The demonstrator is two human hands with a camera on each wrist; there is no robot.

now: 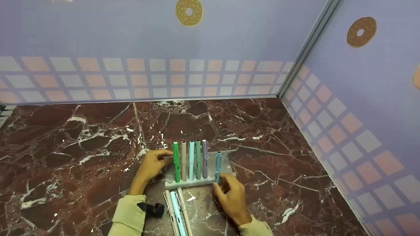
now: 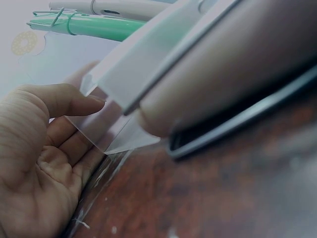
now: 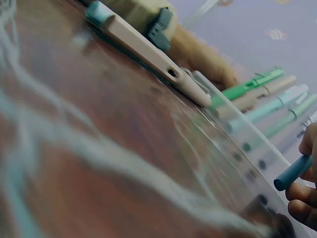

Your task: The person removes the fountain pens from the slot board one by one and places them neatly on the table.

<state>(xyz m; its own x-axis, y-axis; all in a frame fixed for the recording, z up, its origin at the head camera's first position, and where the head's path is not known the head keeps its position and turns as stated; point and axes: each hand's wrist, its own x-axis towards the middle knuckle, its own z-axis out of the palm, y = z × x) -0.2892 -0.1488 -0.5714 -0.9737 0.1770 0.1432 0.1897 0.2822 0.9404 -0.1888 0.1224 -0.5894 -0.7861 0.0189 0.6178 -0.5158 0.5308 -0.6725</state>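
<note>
A clear acrylic pen stand (image 1: 197, 183) holds several upright pens: a bright green pen (image 1: 176, 162), a beige one, a light blue one, a muted green one and a greyish purple pen (image 1: 205, 159). At its left end, my left hand (image 1: 151, 167) grips the edge; the left wrist view shows the thumb in front of the clear plastic (image 2: 124, 74) and fingers behind it. My right hand (image 1: 232, 193) pinches a teal-blue pen (image 1: 218, 164) near its lower end, upright at the stand's right part. In the right wrist view, this pen's bottom end (image 3: 292, 173) shows just outside the fingers.
Three pens lie on the table in front of the stand, a light blue pen (image 1: 177, 213) between two beige-grey ones. The dark red marbled table (image 1: 82, 147) meets a patterned wall (image 1: 137, 32) behind and another wall (image 1: 367, 98) on the right.
</note>
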